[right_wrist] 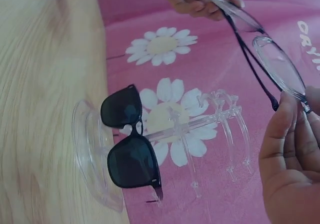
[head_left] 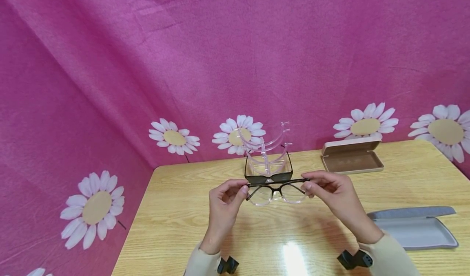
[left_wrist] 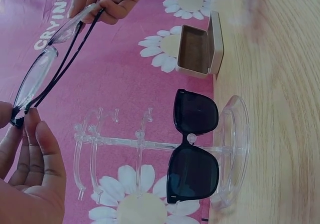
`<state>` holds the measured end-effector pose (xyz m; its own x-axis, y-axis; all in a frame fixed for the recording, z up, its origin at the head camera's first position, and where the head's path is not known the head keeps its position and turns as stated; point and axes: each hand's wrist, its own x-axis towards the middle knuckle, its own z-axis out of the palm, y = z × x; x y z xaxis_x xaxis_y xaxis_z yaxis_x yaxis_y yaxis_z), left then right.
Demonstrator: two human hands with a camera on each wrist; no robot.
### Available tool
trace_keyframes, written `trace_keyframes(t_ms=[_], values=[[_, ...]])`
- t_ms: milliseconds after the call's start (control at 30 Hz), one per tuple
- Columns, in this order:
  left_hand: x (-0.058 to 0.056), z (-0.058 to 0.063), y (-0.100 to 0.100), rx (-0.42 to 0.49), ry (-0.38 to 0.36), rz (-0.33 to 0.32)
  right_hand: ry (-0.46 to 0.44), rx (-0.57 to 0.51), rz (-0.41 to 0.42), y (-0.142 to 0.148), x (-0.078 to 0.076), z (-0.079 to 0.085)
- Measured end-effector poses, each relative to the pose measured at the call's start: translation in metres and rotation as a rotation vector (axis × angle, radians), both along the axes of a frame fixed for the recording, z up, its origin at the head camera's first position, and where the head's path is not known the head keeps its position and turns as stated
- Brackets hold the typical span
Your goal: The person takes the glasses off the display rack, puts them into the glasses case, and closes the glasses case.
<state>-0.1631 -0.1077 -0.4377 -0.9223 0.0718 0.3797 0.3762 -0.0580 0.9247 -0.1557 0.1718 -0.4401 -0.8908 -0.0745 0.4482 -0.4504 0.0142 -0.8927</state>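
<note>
A pair of eyeglasses [head_left: 278, 190] with a dark upper rim and clear lower rim is held up over the table, lenses toward the head camera. My left hand [head_left: 227, 206] pinches its left end between thumb and fingers. At the other end my right hand [head_left: 335, 196] pinches the frame likewise. Just behind stands a clear plastic glasses stand [head_left: 265, 155] with several curved arms. Dark sunglasses [left_wrist: 194, 146] sit on its lowest level; the arms above carry nothing, as the left wrist view shows. The temples of the held eyeglasses [right_wrist: 270, 59] appear folded or partly folded in the right wrist view.
An open glasses case with a brown inside [head_left: 352, 157] lies at the back right of the wooden table [head_left: 176, 227]. Nearer, on the right, is an open grey case [head_left: 415, 229]. A pink cloth with daisies [head_left: 257, 64] hangs behind and at the left.
</note>
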Motion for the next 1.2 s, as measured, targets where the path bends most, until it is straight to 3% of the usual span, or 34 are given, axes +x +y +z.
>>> trace_keyframes(t_ms=[167,400,833,1200], values=[[0.000,0.001,-0.001,0.020,-0.036,-0.023,-0.051,-0.095,0.085,0.003,-0.002,0.000],[0.000,0.001,-0.001,0.005,-0.042,-0.018,-0.065,-0.120,0.106,0.003,-0.003,0.000],[0.000,-0.003,0.007,0.018,-0.077,-0.051,-0.082,-0.111,0.074,0.011,-0.001,0.002],[0.003,-0.014,0.026,0.026,-0.123,-0.109,-0.101,-0.110,0.029,0.030,0.006,-0.006]])
